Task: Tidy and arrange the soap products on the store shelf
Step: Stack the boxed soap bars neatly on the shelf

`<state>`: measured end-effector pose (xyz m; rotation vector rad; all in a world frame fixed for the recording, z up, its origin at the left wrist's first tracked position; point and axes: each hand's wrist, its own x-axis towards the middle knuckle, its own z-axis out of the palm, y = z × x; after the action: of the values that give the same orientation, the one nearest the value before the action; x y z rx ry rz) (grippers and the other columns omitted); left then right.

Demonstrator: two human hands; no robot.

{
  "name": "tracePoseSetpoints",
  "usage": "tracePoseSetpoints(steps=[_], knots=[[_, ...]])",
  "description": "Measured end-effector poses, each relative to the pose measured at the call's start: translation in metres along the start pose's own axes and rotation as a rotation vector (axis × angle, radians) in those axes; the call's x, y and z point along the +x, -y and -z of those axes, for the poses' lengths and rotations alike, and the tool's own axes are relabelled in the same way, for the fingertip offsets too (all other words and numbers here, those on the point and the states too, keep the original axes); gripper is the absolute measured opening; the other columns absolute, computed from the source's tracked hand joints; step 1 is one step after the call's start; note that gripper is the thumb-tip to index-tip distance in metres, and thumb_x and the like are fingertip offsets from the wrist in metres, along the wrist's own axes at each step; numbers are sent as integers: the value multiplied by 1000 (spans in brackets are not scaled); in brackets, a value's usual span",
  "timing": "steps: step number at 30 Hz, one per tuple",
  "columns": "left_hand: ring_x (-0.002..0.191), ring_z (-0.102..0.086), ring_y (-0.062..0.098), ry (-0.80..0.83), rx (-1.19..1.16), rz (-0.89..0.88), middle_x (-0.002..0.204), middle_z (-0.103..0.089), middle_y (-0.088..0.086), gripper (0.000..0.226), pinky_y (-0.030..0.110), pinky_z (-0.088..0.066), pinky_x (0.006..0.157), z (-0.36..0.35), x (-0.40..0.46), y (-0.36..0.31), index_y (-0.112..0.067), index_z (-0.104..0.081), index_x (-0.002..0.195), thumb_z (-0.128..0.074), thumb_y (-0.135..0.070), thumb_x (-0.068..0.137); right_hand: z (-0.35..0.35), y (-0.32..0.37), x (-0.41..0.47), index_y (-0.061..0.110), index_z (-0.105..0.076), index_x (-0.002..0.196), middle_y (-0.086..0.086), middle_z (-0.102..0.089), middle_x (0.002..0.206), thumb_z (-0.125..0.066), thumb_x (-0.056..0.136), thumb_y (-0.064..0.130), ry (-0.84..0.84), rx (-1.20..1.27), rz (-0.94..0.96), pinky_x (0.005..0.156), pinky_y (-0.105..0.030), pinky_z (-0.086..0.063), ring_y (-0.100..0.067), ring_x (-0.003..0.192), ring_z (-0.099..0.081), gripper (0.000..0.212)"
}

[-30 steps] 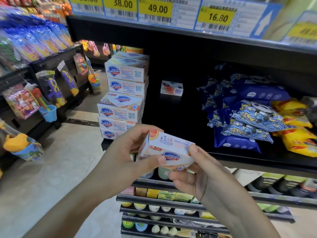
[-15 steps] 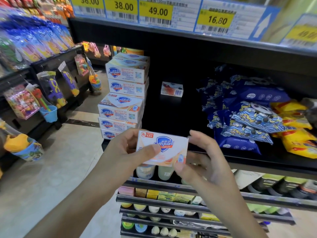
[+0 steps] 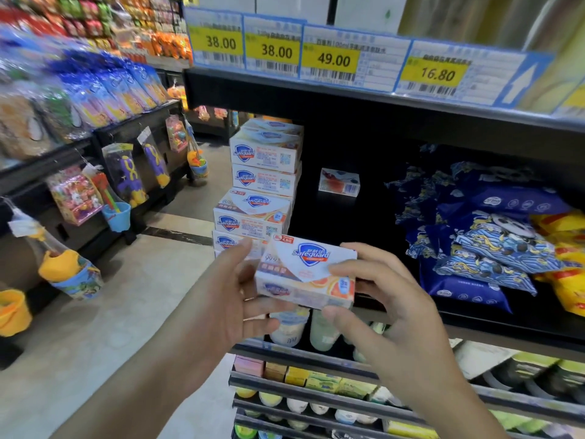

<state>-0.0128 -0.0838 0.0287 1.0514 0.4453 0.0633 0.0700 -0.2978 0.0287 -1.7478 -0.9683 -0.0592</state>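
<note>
Partly done, judging by layout. Far left of shelf (image 3: 364, 217): stack (image 3: 262, 185) of soap boxes already piled, upper ones slightly askew. Centre foreground: left hand (image 3: 228, 299) and right hand (image 3: 389, 299) both clamped on one soap box (image 3: 308, 274), logo up, held in front of shelf edge, not yet placed. Behind: lone box (image 3: 339, 182) sitting apart at shelf back, unsorted. Right: blue packs (image 3: 481, 248), heaped loosely. Left to do: place held box, probably gather lone one.
</note>
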Motion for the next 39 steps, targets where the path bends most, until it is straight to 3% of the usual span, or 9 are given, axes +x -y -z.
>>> tracePoseSetpoints(steps=[5,9,13,22,25,28,30,34,39], knots=[[90,-79,20,-154,293,-159,103,-81,4,20,34,-57,72,14,-3,3,-30,-82,92,-65,-37,86,-9,8,52,34,-69,117,7,-61,138,-79,85,16,-95,170,30,102,-42,-54,-18,128,-61,38],[90,-74,8,-192,581,-363,96,-79,-10,17,35,-53,82,12,-11,14,-39,-75,95,-62,-45,85,-29,3,98,31,-69,118,6,-64,134,-83,85,12,-100,109,13,104,-44,-52,-15,122,-64,40],[89,-67,0,-205,754,-429,93,-74,-18,17,25,-47,74,16,-8,25,-43,-72,95,-66,-27,98,-54,-10,115,33,-70,113,8,-57,131,-84,83,8,-87,67,-24,108,-42,-50,-15,125,-60,41],[99,-68,1,-88,864,-506,97,-74,-19,19,14,-51,74,5,3,36,-43,-70,97,-66,-24,97,-63,-15,112,42,-62,123,17,-50,124,-83,84,33,-144,-114,3,104,-13,-42,1,122,-53,45],[102,-66,-1,-23,915,-552,99,-72,-23,21,11,-48,77,-8,11,38,-46,-68,98,-66,-25,96,-46,-21,111,45,-63,119,17,-56,124,-72,82,55,-199,-50,-58,99,-18,-47,1,118,-57,39],[104,-64,2,62,989,-638,101,-69,-21,17,11,-46,82,-30,26,40,-40,-67,103,-62,-27,95,-21,-41,131,39,-68,105,10,-66,114,-66,83,53,-307,-72,-175,91,-26,-54,-2,102,-65,26],[107,-59,2,67,1094,-712,105,-64,-20,18,17,-47,89,-46,40,43,-36,-66,109,-57,-32,93,-3,-62,154,37,-66,105,5,-64,117,-70,87,42,-253,-256,-282,89,-25,-51,-10,104,-65,19],[115,-50,7,22,1390,-808,122,-57,-18,29,30,-45,99,-68,75,49,-37,-59,124,-52,-39,96,19,-103,206,34,-57,131,-6,-56,138,-70,90,31,77,-493,-569,104,-33,-50,-27,123,-58,42],[125,-49,20,-109,1614,-755,132,-55,-9,42,39,-43,105,-72,103,59,-33,-58,129,-40,-49,94,27,-139,245,23,-33,157,-13,-32,162,-63,93,23,230,-687,-594,117,-42,-40,-37,144,-39,70]])
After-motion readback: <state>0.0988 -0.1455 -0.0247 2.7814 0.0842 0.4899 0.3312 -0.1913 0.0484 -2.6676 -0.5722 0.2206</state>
